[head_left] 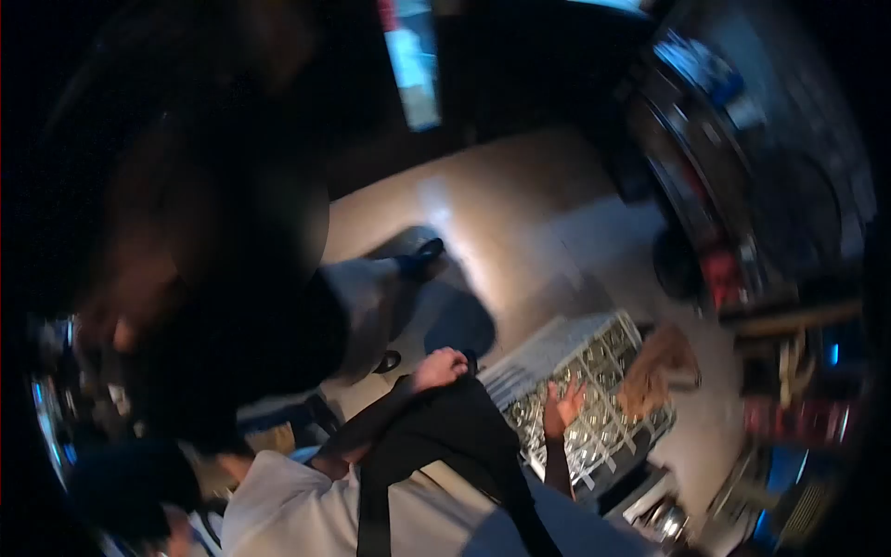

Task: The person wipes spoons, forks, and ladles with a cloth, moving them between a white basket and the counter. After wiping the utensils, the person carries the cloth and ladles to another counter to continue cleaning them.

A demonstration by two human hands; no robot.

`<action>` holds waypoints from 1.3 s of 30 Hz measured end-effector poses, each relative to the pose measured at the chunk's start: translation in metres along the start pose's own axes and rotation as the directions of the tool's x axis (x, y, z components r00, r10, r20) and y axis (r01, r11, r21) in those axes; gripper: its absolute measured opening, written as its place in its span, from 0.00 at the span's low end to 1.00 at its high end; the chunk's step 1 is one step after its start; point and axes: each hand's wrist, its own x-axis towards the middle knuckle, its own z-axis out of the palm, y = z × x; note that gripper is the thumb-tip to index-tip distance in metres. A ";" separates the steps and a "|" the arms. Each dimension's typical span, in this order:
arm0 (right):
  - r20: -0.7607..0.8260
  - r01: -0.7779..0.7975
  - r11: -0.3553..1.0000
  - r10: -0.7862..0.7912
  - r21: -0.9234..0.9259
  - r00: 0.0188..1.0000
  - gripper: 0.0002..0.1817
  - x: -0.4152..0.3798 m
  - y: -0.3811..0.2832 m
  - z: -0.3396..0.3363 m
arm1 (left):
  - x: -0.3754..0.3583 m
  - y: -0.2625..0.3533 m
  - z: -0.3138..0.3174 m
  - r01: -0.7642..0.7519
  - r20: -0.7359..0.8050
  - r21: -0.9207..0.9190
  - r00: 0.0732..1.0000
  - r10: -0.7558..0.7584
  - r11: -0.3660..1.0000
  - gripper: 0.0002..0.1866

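My left hand (441, 369) rests at the far end of my black apron (445, 418), fingers curled inward. Whether anything is inside those fingers I cannot make out. Out over a white-framed rack (624, 325) reaches my right hand (564, 404), its fingers spread and nothing held. Shiny pieces like small glasses or metal cups (603, 362) fill the rack in rows; blur hides their exact kind. A crumpled tan cloth (654, 367) lies over the rack's right corner.
Close on my left stands a person in dark top and light trousers (357, 297), with a black shoe (429, 249) on the pale floor (520, 186). Another dark-haired head (135, 492) shows lower left. Cluttered shelves (705, 167) line the right. A shiny metal pot (666, 520) sits lower right.
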 end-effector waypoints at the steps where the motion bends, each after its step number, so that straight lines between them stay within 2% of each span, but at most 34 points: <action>1: 0.096 0.062 0.997 -0.056 -0.052 0.994 0.37 0.013 -0.027 -0.017 | -0.004 -0.004 0.006 -0.074 0.040 0.090 0.997 0.070 0.993 0.15; 3: 0.208 0.324 0.941 -0.300 -0.093 0.931 0.32 0.024 -0.054 -0.011 | -0.020 0.009 0.004 -0.077 0.048 0.170 0.996 0.070 0.982 0.17; 5: 0.354 0.538 0.839 -0.481 -0.077 0.802 0.28 0.027 -0.087 0.005 | -0.020 0.002 0.008 -0.012 0.219 0.248 0.975 -0.044 0.969 0.18; 6: 0.550 0.551 0.834 -0.475 0.033 0.687 0.28 0.027 -0.114 0.017 | -0.023 0.003 0.003 0.038 0.236 0.274 0.966 -0.106 0.961 0.19; 7: 0.722 0.544 0.830 -0.452 0.123 0.525 0.28 0.025 -0.139 0.032 | -0.030 0.004 -0.004 0.091 0.254 0.294 0.952 -0.170 0.952 0.19; 9: 0.737 0.694 0.651 -0.624 0.307 0.259 0.31 0.001 -0.166 0.084 | -0.059 -0.018 -0.011 0.078 0.018 0.200 0.996 -0.083 0.977 0.18; 10: 0.752 0.752 0.584 -0.633 0.307 0.185 0.32 -0.017 -0.182 0.097 | -0.068 -0.035 -0.005 0.162 -0.021 0.204 0.987 -0.161 0.966 0.19; 12: 0.765 0.814 0.460 -0.643 0.354 0.031 0.34 -0.051 -0.217 0.116 | -0.112 -0.040 -0.034 0.275 -0.084 0.168 0.961 -0.265 0.947 0.19; 13: 0.763 0.822 0.431 -0.646 0.372 -0.007 0.34 -0.063 -0.230 0.127 | -0.136 -0.042 -0.045 0.340 -0.104 0.149 0.939 -0.328 0.928 0.19; 14: 0.749 0.797 0.417 -0.659 0.437 -0.066 0.35 -0.076 -0.243 0.140 | -0.148 -0.075 -0.028 0.440 -0.244 -0.040 0.866 -0.436 0.897 0.18; 15: 0.729 0.772 0.401 -0.675 0.493 -0.115 0.37 -0.102 -0.252 0.148 | -0.190 -0.081 -0.028 0.422 -0.398 -0.112 0.810 -0.430 0.899 0.17; 17: 0.709 0.792 0.373 -0.697 0.483 -0.104 0.38 -0.122 -0.274 0.166 | -0.235 -0.123 -0.010 0.414 -0.559 -0.261 0.671 -0.486 0.872 0.16; 19: 0.745 0.780 0.353 -0.634 0.516 -0.206 0.39 -0.140 -0.294 0.193 | -0.289 -0.148 0.000 0.414 -0.647 -0.393 0.510 -0.567 0.821 0.12; 20: 0.804 0.788 0.393 -0.558 0.474 -0.205 0.38 -0.152 -0.310 0.193 | -0.312 -0.158 0.004 0.415 -0.653 -0.397 0.499 -0.570 0.819 0.12; 22: 0.789 0.805 0.335 -0.564 0.489 -0.245 0.38 -0.168 -0.327 0.217 | -0.350 -0.177 0.010 0.447 -0.677 -0.541 0.272 -0.684 0.712 0.05; 23: 0.779 0.824 0.278 -0.563 0.494 -0.276 0.37 -0.176 -0.341 0.226 | -0.360 -0.193 0.018 0.444 -0.678 -0.547 0.263 -0.687 0.710 0.05; 24: 0.785 0.834 0.297 -0.573 0.466 -0.235 0.36 -0.184 -0.350 0.234 | -0.366 -0.208 0.029 0.356 -0.675 -0.667 0.086 -0.733 0.655 0.03; 25: 0.788 0.835 0.291 -0.565 0.467 -0.244 0.36 -0.192 -0.362 0.238 | -0.374 -0.213 0.027 0.245 -0.631 -0.764 -0.088 -0.771 0.597 0.03; 27: 0.783 0.839 0.306 -0.586 0.450 -0.206 0.35 -0.205 -0.386 0.250 | -0.379 -0.226 0.021 0.250 -0.646 -0.757 -0.143 -0.750 0.604 0.04; 28: 0.787 0.810 0.350 -0.582 0.471 -0.206 0.34 -0.210 -0.395 0.260 | -0.379 -0.228 0.009 0.219 -0.669 -0.743 -0.224 -0.709 0.632 0.05; 29: 0.785 0.812 0.340 -0.582 0.474 -0.215 0.34 -0.215 -0.403 0.267 | -0.376 -0.234 -0.004 0.191 -0.683 -0.726 -0.305 -0.663 0.660 0.06; 31: 0.827 0.804 0.356 -0.492 0.477 -0.273 0.34 -0.230 -0.421 0.285 | -0.371 -0.255 -0.042 0.205 -0.703 -0.703 -0.342 -0.624 0.681 0.05; 32: 0.823 0.807 0.344 -0.497 0.479 -0.277 0.35 -0.234 -0.420 0.304 | -0.368 -0.264 -0.067 0.128 -0.672 -0.718 -0.385 -0.633 0.684 0.04; 33: 0.851 0.788 0.383 -0.421 0.482 -0.315 0.35 -0.242 -0.431 0.313 | -0.370 -0.272 -0.096 0.051 -0.634 -0.727 -0.433 -0.642 0.684 0.03; 34: 0.836 0.783 0.342 -0.395 0.519 -0.381 0.35 -0.255 -0.445 0.328 | -0.375 -0.279 -0.122 0.138 -0.672 -0.709 -0.428 -0.604 0.691 0.03; 35: 0.823 0.778 0.302 -0.355 0.550 -0.444 0.35 -0.264 -0.454 0.338 | -0.378 -0.289 -0.144 0.126 -0.644 -0.729 -0.462 -0.610 0.673 0.03; 37: 0.758 0.714 0.268 -0.329 0.647 -0.563 0.35 -0.275 -0.455 0.394 | -0.390 -0.307 -0.193 0.159 -0.675 -0.703 -0.454 -0.581 0.693 0.03; 39: 0.734 0.713 0.183 -0.248 0.677 -0.633 0.35 -0.302 -0.490 0.410 | -0.406 -0.302 -0.240 0.160 -0.667 -0.688 -0.525 -0.529 0.708 0.04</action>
